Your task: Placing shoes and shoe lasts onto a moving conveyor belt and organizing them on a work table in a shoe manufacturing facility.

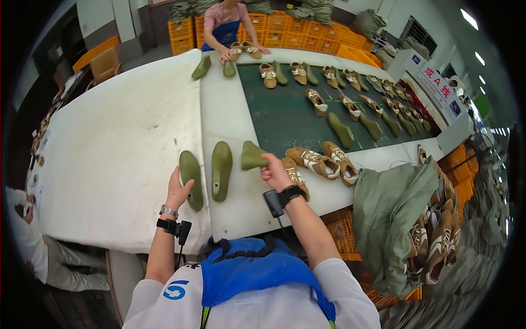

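Note:
In my left hand is a green shoe last, its sole side up; my fingers lie along its left edge and my thumb reaches over it. My right hand is closed round one end of another green shoe last, just above the white table edge. Between them a third shoe last lies on the white strip. Right of my right hand sits a brown sneaker with white stripes, partly hidden by the hand and forearm. Two more such sneakers, a left one and a right one, stand beside it.
A dark green conveyor belt carries rows of sneakers and lasts. Across the table a co-worker handles a last and shoes. A green cloth hangs by a heap of sneakers at right. Orange crates stand below.

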The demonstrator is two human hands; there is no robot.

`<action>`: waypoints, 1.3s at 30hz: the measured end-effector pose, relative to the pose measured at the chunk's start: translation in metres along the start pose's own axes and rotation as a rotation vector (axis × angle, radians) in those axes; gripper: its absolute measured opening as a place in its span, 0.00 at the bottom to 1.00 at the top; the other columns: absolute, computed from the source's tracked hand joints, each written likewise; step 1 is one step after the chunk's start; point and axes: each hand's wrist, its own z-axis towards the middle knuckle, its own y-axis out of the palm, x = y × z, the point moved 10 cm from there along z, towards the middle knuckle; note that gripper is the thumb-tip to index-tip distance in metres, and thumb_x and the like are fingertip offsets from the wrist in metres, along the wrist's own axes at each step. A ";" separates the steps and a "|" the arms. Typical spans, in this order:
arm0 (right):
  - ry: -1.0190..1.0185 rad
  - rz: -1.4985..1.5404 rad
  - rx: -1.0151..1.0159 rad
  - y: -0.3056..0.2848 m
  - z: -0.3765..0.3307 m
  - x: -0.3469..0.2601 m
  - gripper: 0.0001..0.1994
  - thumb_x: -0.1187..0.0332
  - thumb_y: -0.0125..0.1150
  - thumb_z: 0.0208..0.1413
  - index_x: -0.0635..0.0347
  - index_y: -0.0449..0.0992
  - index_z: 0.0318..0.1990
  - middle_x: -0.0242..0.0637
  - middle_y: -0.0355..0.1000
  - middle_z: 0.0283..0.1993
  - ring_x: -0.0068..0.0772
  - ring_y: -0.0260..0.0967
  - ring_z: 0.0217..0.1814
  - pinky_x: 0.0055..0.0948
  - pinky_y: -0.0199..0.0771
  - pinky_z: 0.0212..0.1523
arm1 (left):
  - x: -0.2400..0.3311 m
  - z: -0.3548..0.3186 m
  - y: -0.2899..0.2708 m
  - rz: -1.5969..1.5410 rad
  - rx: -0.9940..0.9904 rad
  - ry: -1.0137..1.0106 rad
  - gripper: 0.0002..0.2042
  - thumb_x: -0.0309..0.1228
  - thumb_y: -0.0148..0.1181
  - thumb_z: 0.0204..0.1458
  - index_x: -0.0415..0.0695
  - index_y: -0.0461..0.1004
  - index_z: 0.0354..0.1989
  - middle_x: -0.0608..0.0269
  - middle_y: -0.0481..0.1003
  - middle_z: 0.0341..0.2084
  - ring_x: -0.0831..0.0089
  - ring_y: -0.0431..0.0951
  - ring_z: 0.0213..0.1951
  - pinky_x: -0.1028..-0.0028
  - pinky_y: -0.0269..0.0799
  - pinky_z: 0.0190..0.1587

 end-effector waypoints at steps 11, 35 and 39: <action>-0.298 -0.396 0.184 -0.170 0.057 -0.209 0.31 0.64 0.56 0.46 0.55 0.52 0.58 0.36 0.67 0.27 0.28 0.63 0.17 0.26 0.59 0.13 | -0.029 -0.004 0.034 0.210 0.210 -0.182 0.21 0.22 0.53 0.41 0.38 0.62 0.48 0.50 0.65 0.45 0.53 0.64 0.49 0.65 0.61 0.52; -0.191 -1.527 0.069 -0.228 0.049 -0.173 0.11 0.62 0.55 0.42 0.55 0.77 0.32 0.42 0.73 0.32 0.45 0.70 0.38 0.38 0.70 0.38 | -0.038 -0.017 0.025 0.398 0.189 -0.364 0.21 0.29 0.56 0.44 0.42 0.64 0.50 0.52 0.68 0.46 0.57 0.68 0.48 0.68 0.63 0.51; -0.170 -1.623 0.023 -0.208 -0.046 -0.133 0.13 0.65 0.60 0.38 0.54 0.76 0.36 0.41 0.73 0.35 0.45 0.70 0.37 0.37 0.70 0.38 | -0.040 -0.014 0.019 0.313 0.225 -0.375 0.21 0.29 0.55 0.45 0.41 0.64 0.50 0.52 0.69 0.45 0.58 0.69 0.47 0.68 0.65 0.49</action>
